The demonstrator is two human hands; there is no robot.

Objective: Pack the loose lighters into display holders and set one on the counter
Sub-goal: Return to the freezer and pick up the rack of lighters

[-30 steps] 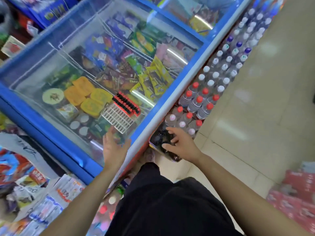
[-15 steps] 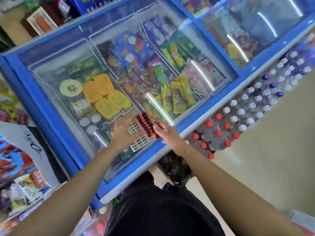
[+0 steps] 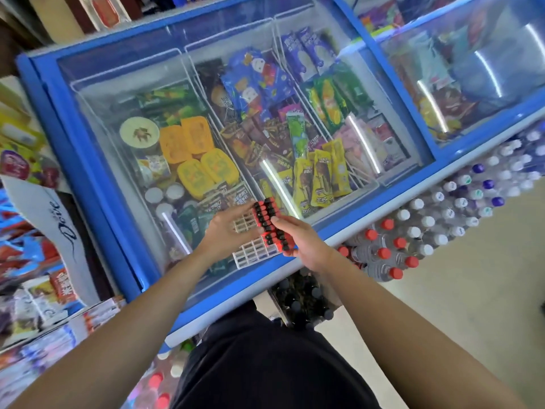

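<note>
Red, black-capped lighters [image 3: 269,224] fill the right end of a white plastic display holder [image 3: 254,252] on the freezer lid [image 3: 124,113], left hand [image 3: 227,231] spread flat on its empty cells, right hand [image 3: 303,243] pinching the rows; probably light, stiff, slick, best gripped by its sides.

Red-and-black lighters [image 3: 269,224], white holder [image 3: 253,250], blue-framed freezer [image 3: 88,160]

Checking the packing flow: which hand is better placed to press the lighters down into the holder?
Right, probably. The right hand pinches the red lighters standing in the white holder; the left hand lies flat across its empty slots, seemingly steadying it.
</note>
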